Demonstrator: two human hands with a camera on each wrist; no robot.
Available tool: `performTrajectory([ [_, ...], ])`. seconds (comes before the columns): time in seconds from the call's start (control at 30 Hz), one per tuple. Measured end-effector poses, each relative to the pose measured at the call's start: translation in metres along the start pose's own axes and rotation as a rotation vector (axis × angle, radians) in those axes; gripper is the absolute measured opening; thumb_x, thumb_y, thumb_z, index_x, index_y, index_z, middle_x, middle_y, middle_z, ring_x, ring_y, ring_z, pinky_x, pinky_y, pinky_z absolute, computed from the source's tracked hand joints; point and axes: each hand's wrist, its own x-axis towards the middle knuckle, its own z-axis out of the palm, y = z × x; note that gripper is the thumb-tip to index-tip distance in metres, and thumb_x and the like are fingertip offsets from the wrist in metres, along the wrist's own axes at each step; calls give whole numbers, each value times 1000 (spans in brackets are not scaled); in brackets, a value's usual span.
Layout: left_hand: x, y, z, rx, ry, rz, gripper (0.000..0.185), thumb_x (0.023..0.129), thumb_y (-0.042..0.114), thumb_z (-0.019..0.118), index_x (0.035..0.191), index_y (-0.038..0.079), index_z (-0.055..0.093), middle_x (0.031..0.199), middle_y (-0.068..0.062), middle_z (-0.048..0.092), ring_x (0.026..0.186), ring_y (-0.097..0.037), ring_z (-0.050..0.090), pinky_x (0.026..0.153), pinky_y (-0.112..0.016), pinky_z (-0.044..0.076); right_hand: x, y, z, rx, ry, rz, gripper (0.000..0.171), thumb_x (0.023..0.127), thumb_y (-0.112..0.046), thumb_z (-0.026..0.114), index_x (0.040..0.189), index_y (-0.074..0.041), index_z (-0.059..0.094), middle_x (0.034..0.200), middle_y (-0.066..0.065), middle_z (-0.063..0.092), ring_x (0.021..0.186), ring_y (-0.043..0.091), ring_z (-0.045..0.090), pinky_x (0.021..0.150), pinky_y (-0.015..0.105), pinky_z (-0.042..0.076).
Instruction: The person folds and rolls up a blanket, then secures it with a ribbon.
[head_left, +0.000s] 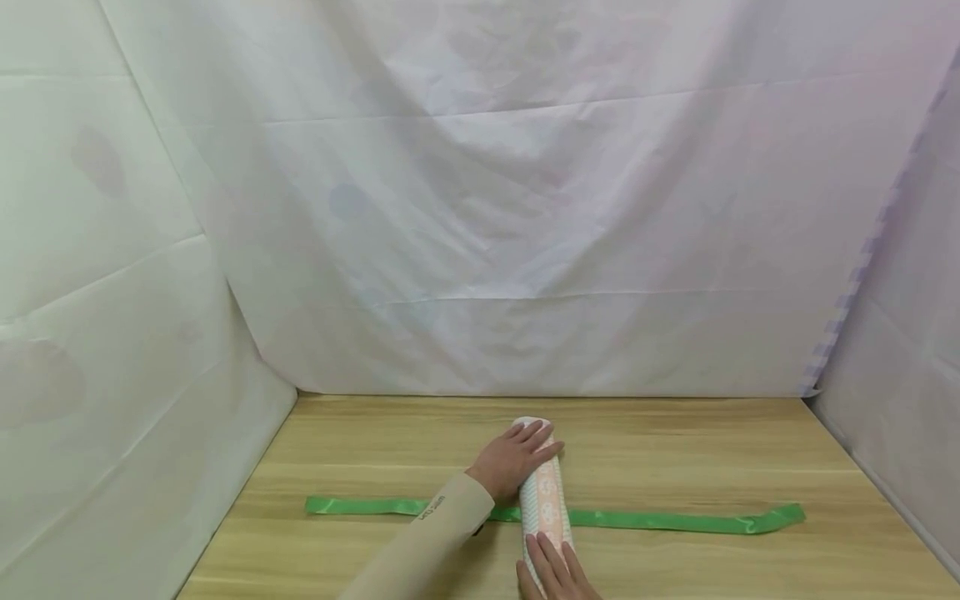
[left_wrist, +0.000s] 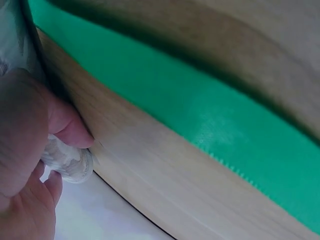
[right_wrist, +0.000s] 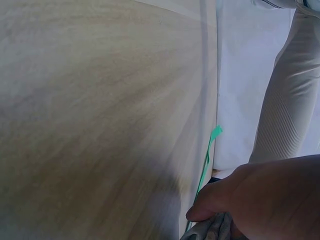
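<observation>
- Nearest to us, at the bottom edge of the head view, our right hand [head_left: 557, 571] rests on the near end of a rolled patterned cloth [head_left: 546, 497], fingers laid fairly straight along the top of it.
- From the right wrist view, that hand [right_wrist: 265, 200] fills the lower right corner with its thumb bent down against a bit of grey-white fabric [right_wrist: 210, 229]; we cannot tell from here how firmly it is gripped.
- Our left hand [head_left: 513, 458] lies on the far end of the roll, fingers spread and draped over its rounded top (pressing rather than pinching, as far as the head view shows).
- Seen from the left wrist, the left hand [left_wrist: 30, 150] has its thumb and fingers curled about the pale end of the roll [left_wrist: 67, 162], touching it.
- We see the roll lying lengthwise, pointing away from us, near the middle of the wooden tabletop [head_left: 675, 450]; its pattern is pinkish-orange on white.
- Under the roll a green ribbon [head_left: 660, 521] runs left to right across the tabletop, crossing the roll at right angles and sticking out on both sides; its right end is bent up slightly.
- Up close in the left wrist view, the ribbon [left_wrist: 200, 115] lies flat on the wood, just beside the hand.
- Our left arm wears a beige sleeve [head_left: 427, 550], which crosses over the ribbon.
- White sheeting [head_left: 487, 208] hangs behind and on both sides of the tabletop.
</observation>
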Motion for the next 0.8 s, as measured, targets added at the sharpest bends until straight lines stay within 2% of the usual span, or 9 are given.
performTrajectory([
  [0.07, 0, 0, 1, 9, 8, 1, 91, 84, 43, 78, 157, 29, 26, 163, -2, 25, 149, -16, 26, 118, -32, 28, -1, -1, 3, 5, 23, 8, 58, 100, -66, 27, 112, -23, 66, 125, 6, 63, 147, 24, 16, 123, 37, -1],
  [0.13, 1, 0, 2, 20, 18, 2, 87, 87, 39, 76, 157, 29, 26, 163, -2, 26, 149, -16, 26, 118, -32, 29, -3, -3, 6, 12, 46, 13, 59, 100, -66, 27, 112, -22, 65, 125, 7, 63, 149, 26, -1, 118, 41, -17],
  [0.27, 3, 1, 4, 34, 30, 0, 79, 91, 34, 72, 157, 30, 28, 163, -1, 27, 148, -16, 27, 117, -32, 29, -6, -6, 11, 2, 69, 35, 59, 99, -67, 28, 114, -23, 64, 126, 6, 62, 149, 25, 6, 120, 42, -14],
  [0.37, 3, 1, 5, 36, 34, -5, 76, 93, 33, 70, 156, 30, 28, 162, -1, 28, 148, -15, 27, 117, -32, 29, -9, -10, 16, 4, 63, 52, 59, 99, -68, 27, 116, -23, 62, 130, 6, 57, 151, 24, 2, 120, 42, -13],
  [0.5, 3, 1, 6, 37, 39, -9, 72, 95, 29, 67, 157, 31, 28, 163, -1, 28, 149, -15, 27, 118, -32, 29, -13, -14, 27, 12, 101, 69, 58, 101, -65, 25, 117, -22, 61, 135, 7, 53, 152, 25, -5, 121, 42, -10],
  [0.67, 2, 2, 6, 32, 54, -8, 67, 98, 22, 63, 156, 30, 31, 162, -1, 30, 148, -16, 28, 117, -33, 30, -18, -20, 39, 41, 150, 90, 58, 103, -62, 22, 120, -21, 58, 145, 9, 44, 153, 26, -1, 122, 43, -6],
  [0.8, 1, 3, 6, 31, 45, -12, 65, 99, 19, 60, 156, 30, 30, 162, -1, 29, 148, -16, 27, 118, -33, 28, -19, -22, 42, 62, 170, 108, 58, 103, -62, 23, 119, -22, 61, 141, 8, 46, 153, 24, 2, 122, 42, -5],
])
